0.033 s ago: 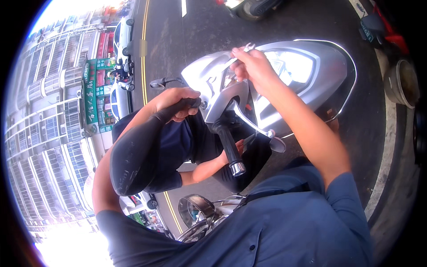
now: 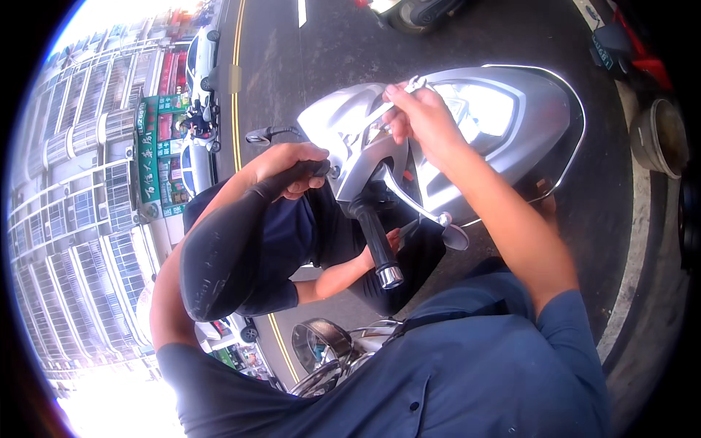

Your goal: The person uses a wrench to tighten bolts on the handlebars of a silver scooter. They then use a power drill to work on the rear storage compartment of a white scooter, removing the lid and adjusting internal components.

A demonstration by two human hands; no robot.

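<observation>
My left hand [image 2: 299,164] is closed on the stem of a black mirror [image 2: 223,259], held beside the silver scooter front [image 2: 526,124] at a bolt near the handlebar. My right hand [image 2: 416,117] holds a silver wrench [image 2: 416,82] over the upper part of that silver bodywork. Below the handlebar grip [image 2: 376,244], another person's hand [image 2: 392,237] and forearm [image 2: 332,281] reach in among the dark shapes; what that hand holds is unclear. A chrome mirror stalk [image 2: 405,197] curves beside the grip.
Dark road [image 2: 277,58] with yellow lines surrounds the scooter. Parked cars [image 2: 191,168] and storefronts [image 2: 153,153] line the left. Another two-wheeler [image 2: 416,14] is at the top. A round container [image 2: 657,135] and red vehicle [image 2: 639,58] stand at right. A wire basket [image 2: 314,343] sits below.
My right hand with the wrench has shifted slightly to the right. My left hand and the black mirror look unchanged.
</observation>
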